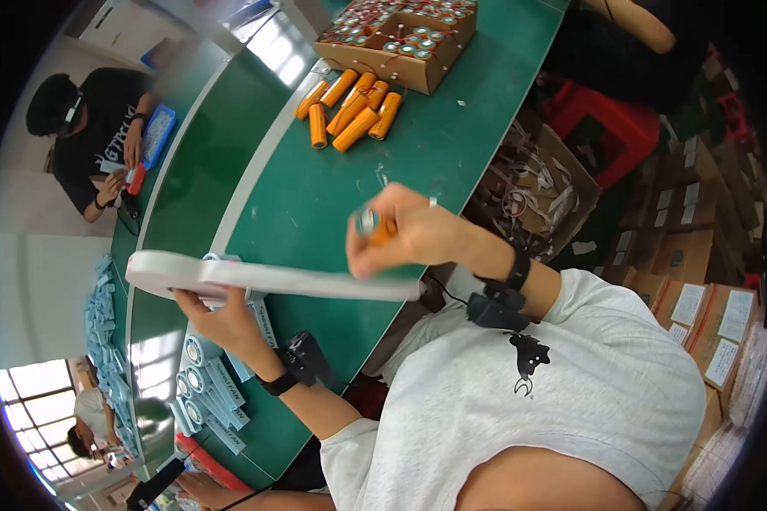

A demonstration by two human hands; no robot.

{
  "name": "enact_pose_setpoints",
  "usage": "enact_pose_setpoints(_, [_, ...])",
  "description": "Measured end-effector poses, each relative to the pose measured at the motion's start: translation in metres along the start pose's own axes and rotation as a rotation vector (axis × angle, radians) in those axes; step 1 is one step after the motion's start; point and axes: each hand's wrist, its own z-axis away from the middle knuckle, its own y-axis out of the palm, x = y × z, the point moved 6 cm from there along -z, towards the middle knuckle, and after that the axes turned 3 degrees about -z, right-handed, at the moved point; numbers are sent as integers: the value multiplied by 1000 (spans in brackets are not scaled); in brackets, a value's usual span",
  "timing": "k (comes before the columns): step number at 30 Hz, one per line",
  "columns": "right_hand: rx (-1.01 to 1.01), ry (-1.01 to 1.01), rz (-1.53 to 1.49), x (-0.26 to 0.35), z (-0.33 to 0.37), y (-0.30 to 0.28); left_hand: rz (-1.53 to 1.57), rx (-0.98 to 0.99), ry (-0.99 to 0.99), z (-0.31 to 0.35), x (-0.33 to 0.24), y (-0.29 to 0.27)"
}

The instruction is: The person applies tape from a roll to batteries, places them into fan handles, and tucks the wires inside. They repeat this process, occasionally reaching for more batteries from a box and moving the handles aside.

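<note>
My left hand (pixel 228 328) is closed on a roll of white tape (pixel 158 271). From the roll a loose strip of tape (pixel 315 281) stretches right, past the near edge of the table. My right hand (pixel 413 234) is raised above that strip, its fingers wrapped around an orange cylindrical battery (pixel 382 228). Motion smears this hand, and most of the battery is hidden by the fingers. Beneath and beside my left hand lie several light blue fan housings (pixel 209 387) with round ends.
Several orange batteries (pixel 349 111) lie on the green table (pixel 281 196), before a cardboard box (pixel 418 72) full of wired batteries. Below the right edge sits a carton of white scraps (pixel 545 183), near a red stool (pixel 618 128). Across the table a person (pixel 94 145) works.
</note>
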Motion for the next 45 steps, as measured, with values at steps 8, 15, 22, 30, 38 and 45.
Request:
enact_pose_setpoints(8, [-65, 137, 102, 26, -23, 8, -203, -53, 228, 17, -5, -5])
enact_pose_setpoints(15, [-85, -274, 369, 54, -69, 52, -366, 9, 396, 32, -18, 9])
enact_pose_setpoints(22, [-388, -524, 142, 26, -81, 61, -443, -103, 484, 38, -27, 14])
enact_pose_setpoints(30, [-467, -380, -439, 15, -83, 19, -437, 56, 414, 43, -45, 35])
enact_pose_setpoints(38, [-691, -1033, -711, 63, -74, -140, -330, 595, 448, 87, -29, 70])
enact_pose_setpoints(45, [-404, -821, -417, 50, -56, -90, 133, 602, 172, 33, -27, 38])
